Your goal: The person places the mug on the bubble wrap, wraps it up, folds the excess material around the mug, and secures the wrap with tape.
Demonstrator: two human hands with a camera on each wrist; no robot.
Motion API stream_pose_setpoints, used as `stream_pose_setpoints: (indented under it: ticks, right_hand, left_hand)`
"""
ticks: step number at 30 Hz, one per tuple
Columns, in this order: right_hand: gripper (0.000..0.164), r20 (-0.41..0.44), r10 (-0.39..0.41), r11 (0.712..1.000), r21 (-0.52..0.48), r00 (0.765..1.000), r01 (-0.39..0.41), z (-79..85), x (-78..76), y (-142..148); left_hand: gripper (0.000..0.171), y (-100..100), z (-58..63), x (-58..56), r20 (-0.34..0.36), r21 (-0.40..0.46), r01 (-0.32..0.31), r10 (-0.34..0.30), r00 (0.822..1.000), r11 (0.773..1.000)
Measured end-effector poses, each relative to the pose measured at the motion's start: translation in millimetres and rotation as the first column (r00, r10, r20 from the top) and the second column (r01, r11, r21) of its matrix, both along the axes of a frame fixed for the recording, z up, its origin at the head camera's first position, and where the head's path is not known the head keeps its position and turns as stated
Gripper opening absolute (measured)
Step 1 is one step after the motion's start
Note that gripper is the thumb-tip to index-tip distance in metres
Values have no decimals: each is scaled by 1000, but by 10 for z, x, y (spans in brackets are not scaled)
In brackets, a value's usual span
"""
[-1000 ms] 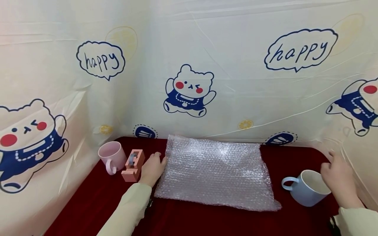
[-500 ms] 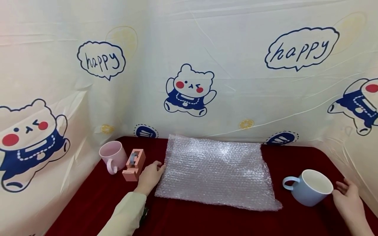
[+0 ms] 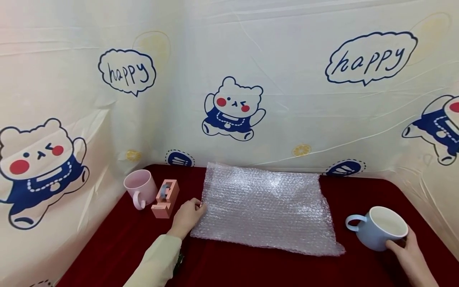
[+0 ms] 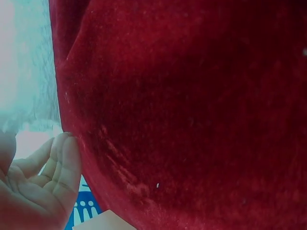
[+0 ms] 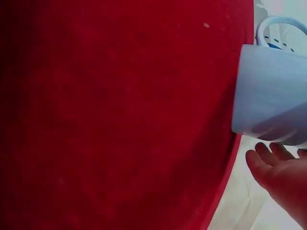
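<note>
My left hand (image 3: 187,218) rests at the left edge of a sheet of clear bubble wrap (image 3: 265,207) spread flat on the table. In the left wrist view its fingers (image 4: 67,160) are loosely bent, with a gap between them and the thumb. My right hand (image 3: 408,253) holds a light blue mug (image 3: 373,230) by its right side, the thumb in front and fingers partly hidden behind. The mug's handle points left. In the right wrist view, fingertips (image 5: 261,158) lie close against the mug's (image 5: 271,96) side.
A pink mug (image 3: 141,189) and a pink tape dispenser (image 3: 165,201) stand to the left of the wrap. A dark red cloth (image 3: 229,267) covers the table. A printed white curtain (image 3: 287,79) encloses the back and sides.
My right hand has come down from beside the mug's far right, round to its side, and now holds it. My left hand has drawn slightly nearer me along the wrap's edge.
</note>
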State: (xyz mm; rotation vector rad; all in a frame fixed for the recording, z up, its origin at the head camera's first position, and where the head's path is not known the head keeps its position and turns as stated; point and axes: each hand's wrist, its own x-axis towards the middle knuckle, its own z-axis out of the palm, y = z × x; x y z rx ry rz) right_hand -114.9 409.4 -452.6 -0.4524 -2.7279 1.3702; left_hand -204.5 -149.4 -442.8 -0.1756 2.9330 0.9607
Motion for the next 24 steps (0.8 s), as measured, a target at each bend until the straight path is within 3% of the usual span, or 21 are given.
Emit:
stream_pose_setpoints:
  ticks: [4,8,11,17,24]
  right_hand:
    - [66,-118,-24,1000,-18,993,22,-102,-3,-27]
    - [82,-18,-133,991,-29,991,132,-109,-52,-98]
    - [103,45,-191,982,8,981,191,-76,-78,-144]
    - [102,50,-232,972,43,971,230,-16,-89,-168]
    - [89,2,-195,975,107,981,193,40,-98,-146]
  left_hand:
    - [40,26,-16,11,-10,21,7,-6,1000,1000]
    - [42,32,-19,27,-16,44,5,-5,1000,999]
    - [39,32,-21,26,-12,61,-1,2,1000,998]
    - [30,41,-28,8,-39,44,-19,20,999,999]
    - [19,61,-62,-32,-124,55,-42,49,991,998]
